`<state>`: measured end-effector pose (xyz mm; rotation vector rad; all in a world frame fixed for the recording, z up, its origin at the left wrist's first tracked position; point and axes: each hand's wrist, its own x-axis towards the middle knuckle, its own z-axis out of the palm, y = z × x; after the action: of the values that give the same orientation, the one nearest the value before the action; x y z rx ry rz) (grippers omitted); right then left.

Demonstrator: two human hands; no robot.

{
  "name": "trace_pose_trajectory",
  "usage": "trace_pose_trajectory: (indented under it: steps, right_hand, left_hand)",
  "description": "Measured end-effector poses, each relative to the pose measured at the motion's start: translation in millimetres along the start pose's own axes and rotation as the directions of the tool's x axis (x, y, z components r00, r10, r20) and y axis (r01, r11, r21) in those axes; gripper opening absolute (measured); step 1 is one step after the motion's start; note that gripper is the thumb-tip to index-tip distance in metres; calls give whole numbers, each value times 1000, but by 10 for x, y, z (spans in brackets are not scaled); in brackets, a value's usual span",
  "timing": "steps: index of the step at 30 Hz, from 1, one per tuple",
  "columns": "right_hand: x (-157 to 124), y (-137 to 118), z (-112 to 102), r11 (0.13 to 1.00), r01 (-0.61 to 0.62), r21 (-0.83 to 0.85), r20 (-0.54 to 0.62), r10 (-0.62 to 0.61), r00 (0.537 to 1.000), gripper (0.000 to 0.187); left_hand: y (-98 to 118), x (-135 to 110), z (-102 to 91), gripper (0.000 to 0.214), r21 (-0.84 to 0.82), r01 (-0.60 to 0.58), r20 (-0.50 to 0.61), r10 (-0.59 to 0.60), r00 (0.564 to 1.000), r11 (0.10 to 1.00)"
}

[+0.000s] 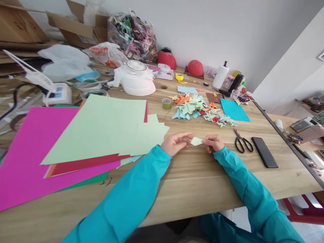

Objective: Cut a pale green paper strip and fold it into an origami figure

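Note:
A small piece of pale green folded paper (196, 141) is between my two hands, just above the wooden table. My right hand (213, 143) pinches its right end between thumb and fingers. At the left end, the fingers and thumb of my left hand (177, 143) close on the paper's edge; the fingertips are a little blurred. Beyond my hands lies a pile of folded paper stars (189, 107) in green, orange, red and blue. Large pale green sheets (108, 128) lie left of my left hand, over a magenta sheet (32, 145).
Black-handled scissors (243, 141) and a dark phone (264, 152) lie right of my right hand. A turquoise sheet (235, 109) and a small round spool (166, 103) are farther back. Along the wall stand a white roll (221, 76), red domes (195, 68) and a stuffed clear bag (133, 37).

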<state>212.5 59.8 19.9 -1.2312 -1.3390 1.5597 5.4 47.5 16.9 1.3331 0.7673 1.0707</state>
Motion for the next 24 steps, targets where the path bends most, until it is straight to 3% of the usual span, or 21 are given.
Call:
trace_pose_trajectory:
  steps: [3, 5, 8, 12, 14, 16, 19, 24]
  right_hand:
    - [-5, 24, 1, 997, -72, -3, 66, 72, 995, 29]
    - [-1, 46, 12, 995, -96, 0, 111, 95, 989, 31]
    - [17, 56, 15, 992, -74, 106, 93, 65, 994, 48]
    - [6, 46, 32, 970, 118, 211, -119, -94, 988, 69]
    - [-36, 61, 94, 949, 278, 149, -171, -252, 952, 67]
    - [-83, 92, 198, 919, 388, 73, -88, -382, 920, 63]
    - [-100, 138, 375, 901, 435, 15, 13, -435, 900, 49]
    - [6, 150, 530, 896, 443, -27, -223, -437, 871, 25]
  left_hand:
    - [-21, -34, 61, 34, 118, -42, 138, 25, 990, 992]
    - [-48, -50, 101, 28, 162, -47, 147, 23, 989, 986]
    - [-92, -49, 118, 29, 107, -22, 41, 17, 999, 994]
    - [-117, -15, 78, 46, -22, -9, -132, 6, 991, 1000]
    - [-106, -6, 69, 52, -51, 0, -164, -8, 986, 999]
    - [-82, -12, 85, 50, -49, 17, -167, -25, 986, 999]
    - [-47, -38, 143, 43, -22, 13, -165, -17, 986, 1000]
    - [-70, -63, 197, 33, 52, -32, -174, 40, 984, 998]
